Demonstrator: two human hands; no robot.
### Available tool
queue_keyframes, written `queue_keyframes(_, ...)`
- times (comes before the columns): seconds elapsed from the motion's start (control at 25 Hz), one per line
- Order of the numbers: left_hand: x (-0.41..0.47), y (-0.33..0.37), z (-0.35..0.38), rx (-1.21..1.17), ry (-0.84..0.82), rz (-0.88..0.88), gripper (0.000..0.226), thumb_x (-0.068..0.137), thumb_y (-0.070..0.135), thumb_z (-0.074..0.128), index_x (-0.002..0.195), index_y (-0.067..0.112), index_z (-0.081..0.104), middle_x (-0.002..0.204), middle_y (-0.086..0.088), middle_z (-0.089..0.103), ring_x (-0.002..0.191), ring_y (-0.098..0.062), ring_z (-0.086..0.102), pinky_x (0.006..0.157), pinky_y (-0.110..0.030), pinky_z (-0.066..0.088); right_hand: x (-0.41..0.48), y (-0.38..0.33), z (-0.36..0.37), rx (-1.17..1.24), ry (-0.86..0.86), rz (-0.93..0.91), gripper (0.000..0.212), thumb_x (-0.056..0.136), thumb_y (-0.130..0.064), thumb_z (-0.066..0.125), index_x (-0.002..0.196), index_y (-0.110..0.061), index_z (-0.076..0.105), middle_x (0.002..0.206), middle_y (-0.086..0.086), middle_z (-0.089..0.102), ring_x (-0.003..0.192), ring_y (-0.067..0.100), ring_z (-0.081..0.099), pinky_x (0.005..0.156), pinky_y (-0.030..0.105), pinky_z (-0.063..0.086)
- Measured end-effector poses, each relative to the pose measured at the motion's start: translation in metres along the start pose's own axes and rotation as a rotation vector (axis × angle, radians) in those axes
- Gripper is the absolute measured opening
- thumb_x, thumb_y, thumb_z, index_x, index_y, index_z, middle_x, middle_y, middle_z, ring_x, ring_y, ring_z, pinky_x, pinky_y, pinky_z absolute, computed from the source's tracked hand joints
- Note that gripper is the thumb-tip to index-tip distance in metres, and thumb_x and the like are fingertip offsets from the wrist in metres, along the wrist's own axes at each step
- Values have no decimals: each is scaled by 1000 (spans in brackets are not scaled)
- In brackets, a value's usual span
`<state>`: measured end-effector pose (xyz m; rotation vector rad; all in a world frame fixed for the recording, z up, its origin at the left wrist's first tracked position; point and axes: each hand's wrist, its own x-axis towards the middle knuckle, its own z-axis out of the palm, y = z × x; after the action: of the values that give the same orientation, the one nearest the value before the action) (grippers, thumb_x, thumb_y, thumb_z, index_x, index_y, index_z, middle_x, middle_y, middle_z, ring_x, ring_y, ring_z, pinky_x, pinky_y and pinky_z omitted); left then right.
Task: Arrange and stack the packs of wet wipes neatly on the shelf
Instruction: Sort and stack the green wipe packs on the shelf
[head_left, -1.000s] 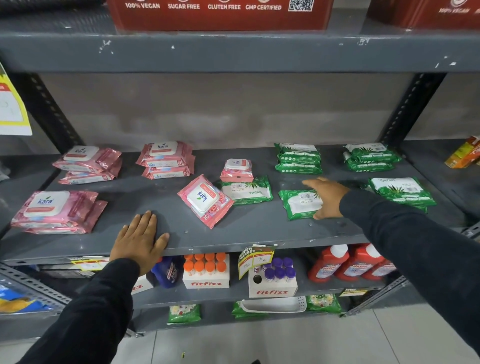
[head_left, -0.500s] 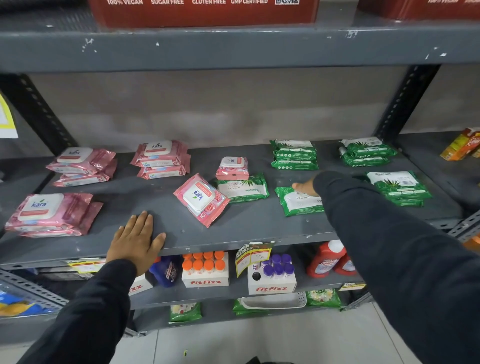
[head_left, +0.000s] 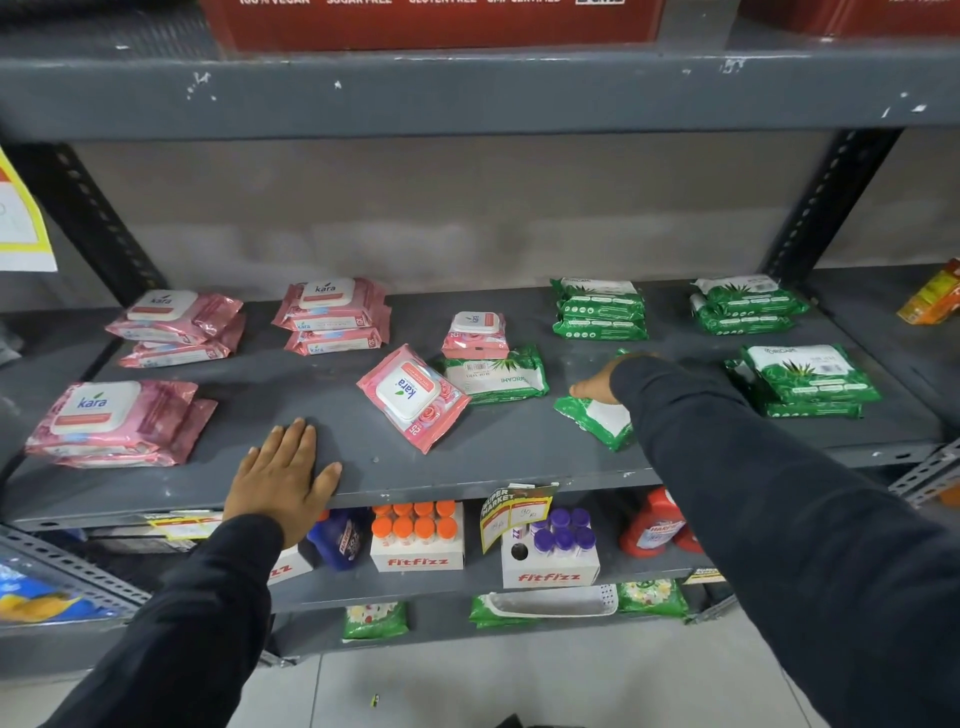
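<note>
Fingers (head_left: 291, 441) of left hand (head_left: 280, 478) are lying flat & spread on the grey shelf (head_left: 519, 462) front edge, holding nothing. Right hand (head_left: 597, 387) is mostly hiding under its dark sleeve (head_left: 753, 493); can't tell how far its fingers are closing, but it's touching a green wipes pack (head_left: 597, 421) at mid-right. Pink kara stacks (head_left: 119, 421) are sitting on the left w/ two more behind, green stacks (head_left: 805, 379) on the right. One tilted pink pack (head_left: 413, 395) is lying centre, just beside a lone green pack (head_left: 498, 382) carrying a small pink pack (head_left: 475, 335).
</note>
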<state>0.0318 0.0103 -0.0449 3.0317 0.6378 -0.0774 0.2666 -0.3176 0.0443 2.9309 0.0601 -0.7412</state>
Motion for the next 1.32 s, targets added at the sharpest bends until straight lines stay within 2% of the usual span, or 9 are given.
queue_keyframes(0.2, 0, -1, 1, 5, -1, 0, 73, 90, 58, 11, 148, 14, 7, 159, -3, 2, 146, -22, 1, 118, -41, 5, -10, -1, -10, 3, -90, -54, 71, 89, -51, 56, 143, -8, 40, 148, 13, 43, 129, 30, 48, 99, 33, 41)
queue_keyframes(0.44, -1, 1, -1, 3, -11, 3, 71, 92, 55, 16, 148, 14, 4, 159, -4, 0, 146, -22, 0, 118, -40, 5, -9, 16, -13, -94, -42, -168, 95, 68, -26, 84, 145, -6, 33, 145, 12, 46, 124, 30, 53, 96, 36, 49)
queue_keyframes(0.56, 0, 0, 1, 5, -5, -1, 71, 92, 56, 13, 148, 14, 5, 159, -3, 1, 146, -21, 0, 118, -41, 5, -8, 31, -9, -173, 1, -320, 100, 69, -7, 80, 151, -15, 22, 150, 8, 40, 127, 27, 50, 95, 31, 48)
queue_keyframes(0.68, 1, -2, 3, -12, 13, -4, 79, 84, 61, 7, 148, 14, 8, 159, -3, 4, 146, -21, 2, 118, -41, 6, -4, 45, -2, -203, 42, -421, 93, 76, 7, 64, 151, -26, 20, 144, 8, 47, 101, 26, 60, 68, 28, 51)
queue_keyframes(0.72, 2, -2, 4, -16, 13, -4, 81, 83, 61, 7, 148, 14, 9, 159, -2, 4, 146, -21, 2, 118, -41, 6, -1, 47, 0, -213, 65, -441, 92, 78, 9, 59, 151, -30, 19, 144, 7, 48, 97, 26, 61, 67, 30, 52)
queue_keyframes(0.84, 2, -3, 5, -16, 10, -6, 77, 86, 60, 8, 149, 14, 8, 159, -3, 4, 146, -21, 2, 118, -41, 6, 7, 49, 6, -232, 83, -463, 93, 79, 12, 53, 151, -33, 17, 148, 7, 44, 106, 30, 62, 77, 33, 55)
queue_keyframes(1.12, 1, -3, 4, -18, 5, -8, 82, 81, 62, 5, 149, 15, 6, 159, -2, 3, 146, -21, 1, 118, -40, 4, 6, 48, 2, -265, 68, -459, 92, 79, 9, 53, 152, -32, 14, 140, 8, 51, 93, 26, 63, 66, 31, 53)
queue_keyframes(1.2, 1, -2, 4, -18, 8, -9, 81, 82, 61, 5, 149, 15, 6, 159, -2, 2, 146, -20, 0, 118, -40, 4, 4, 47, -1, -273, 67, -453, 92, 80, 9, 55, 152, -31, 14, 142, 7, 49, 87, 23, 60, 59, 27, 49)
queue_keyframes(1.32, 2, -2, 4, -22, 11, -8, 75, 88, 59, 8, 149, 15, 6, 159, -2, 2, 146, -20, 0, 118, -40, 4, 0, 44, -5, -290, 60, -440, 92, 80, 9, 58, 152, -29, 15, 147, 5, 45, 86, 20, 54, 58, 24, 44)
